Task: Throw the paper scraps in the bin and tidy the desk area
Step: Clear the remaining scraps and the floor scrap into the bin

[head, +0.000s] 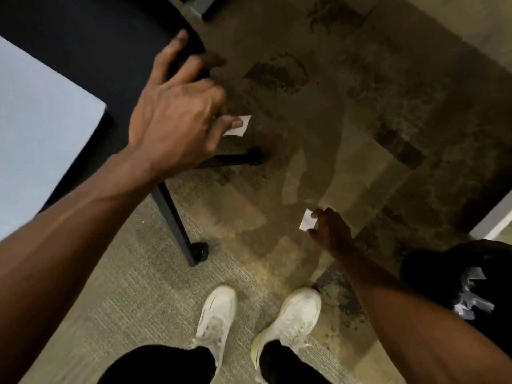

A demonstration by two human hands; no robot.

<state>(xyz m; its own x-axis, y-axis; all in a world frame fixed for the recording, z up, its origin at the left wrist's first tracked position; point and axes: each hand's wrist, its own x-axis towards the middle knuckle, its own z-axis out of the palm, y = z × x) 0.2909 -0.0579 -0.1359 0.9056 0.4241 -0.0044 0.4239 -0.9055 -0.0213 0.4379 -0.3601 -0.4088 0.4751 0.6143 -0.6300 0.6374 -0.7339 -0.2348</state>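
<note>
My right hand reaches low over the carpet and pinches a small white paper scrap between thumb and fingertips. My left hand is spread at the edge of a black chair seat. Its index finger rests on the seat, and its thumb and a finger hold a second white paper scrap. A black-lined bin stands at the right edge, just right of my right forearm, with several white paper scraps inside it.
The corner of a pale desk top fills the left side. The chair's dark legs end in casters on the patterned carpet. My white shoes stand at the bottom centre. A white wall edge is behind the bin.
</note>
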